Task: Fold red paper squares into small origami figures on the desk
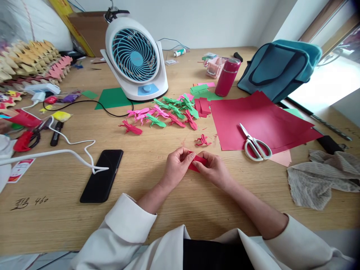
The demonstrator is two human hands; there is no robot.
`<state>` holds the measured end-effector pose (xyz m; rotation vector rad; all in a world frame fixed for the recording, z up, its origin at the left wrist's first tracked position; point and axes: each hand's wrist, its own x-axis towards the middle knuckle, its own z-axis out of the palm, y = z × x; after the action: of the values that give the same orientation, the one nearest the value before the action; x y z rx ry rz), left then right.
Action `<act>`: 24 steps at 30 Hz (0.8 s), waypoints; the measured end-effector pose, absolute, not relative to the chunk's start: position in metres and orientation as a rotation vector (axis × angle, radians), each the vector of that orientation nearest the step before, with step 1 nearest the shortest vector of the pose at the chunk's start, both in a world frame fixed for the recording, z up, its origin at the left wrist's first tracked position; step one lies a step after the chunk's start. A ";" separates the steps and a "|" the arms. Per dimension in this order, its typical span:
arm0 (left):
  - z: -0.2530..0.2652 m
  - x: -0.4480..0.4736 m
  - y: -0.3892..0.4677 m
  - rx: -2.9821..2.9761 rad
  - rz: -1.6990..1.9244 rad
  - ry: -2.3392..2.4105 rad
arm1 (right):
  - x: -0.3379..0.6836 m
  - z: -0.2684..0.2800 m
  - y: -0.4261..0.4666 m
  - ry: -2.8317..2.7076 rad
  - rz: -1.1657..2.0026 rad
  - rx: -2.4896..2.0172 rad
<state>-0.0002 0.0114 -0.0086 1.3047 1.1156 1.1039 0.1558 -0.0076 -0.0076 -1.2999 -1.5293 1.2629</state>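
Note:
Between my two hands is a small piece of red paper [194, 167], held just above the table near its middle. My left hand [177, 165] pinches its left side, thumb on top. On the other side, my right hand [215, 168] grips the paper with thumb and curled fingers. Part of the sheet is hidden by the fingers. Just beyond the hands lies a small red folded paper figure [203, 140]. Further back, several pink, green and red folded paper figures [163, 112] lie in a loose group, beside a stack of red paper strips [202, 107].
Scissors [257, 144] lie on large red sheets [230, 123] at the right. A white fan [136, 56], a red flask [227, 77] and a blue bag [275, 71] stand behind. A black phone [101, 176] with white cables is at the left, a grey cloth [315, 183] at the right.

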 end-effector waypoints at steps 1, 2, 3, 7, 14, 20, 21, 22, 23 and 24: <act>-0.008 0.000 0.011 1.308 1.109 1.117 | 0.155 -0.007 -0.008 -1.520 1.280 -1.296; -0.008 0.000 0.012 1.304 1.116 1.118 | 0.155 -0.007 -0.008 -1.512 1.295 -1.296; -0.007 0.000 0.012 1.292 1.124 1.120 | 0.155 -0.007 -0.008 -1.508 1.306 -1.300; -0.006 0.000 0.013 1.238 1.137 1.129 | 0.156 -0.008 -0.007 -1.505 1.321 -1.293; 0.000 -0.002 0.013 1.300 1.124 1.141 | 0.163 -0.007 -0.003 -1.460 1.522 -1.194; -0.001 -0.001 0.012 1.310 1.025 1.123 | 0.161 -0.001 0.000 -1.304 1.537 -1.170; -0.002 -0.001 0.012 1.302 1.026 1.107 | 0.161 0.000 0.000 -1.289 1.543 -1.177; -0.002 -0.001 0.012 1.297 1.027 1.087 | 0.160 0.001 0.000 -1.275 1.548 -1.181; -0.002 -0.002 0.012 1.295 1.031 1.061 | 0.160 0.001 0.000 -1.260 1.553 -1.182; -0.002 -0.002 0.013 1.292 1.035 1.031 | 0.160 0.002 0.000 -1.242 1.558 -1.177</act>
<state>-0.0020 0.0126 -0.0021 1.2915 1.0309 1.0353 0.1598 -0.0005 0.0019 -1.1770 -1.2416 1.5579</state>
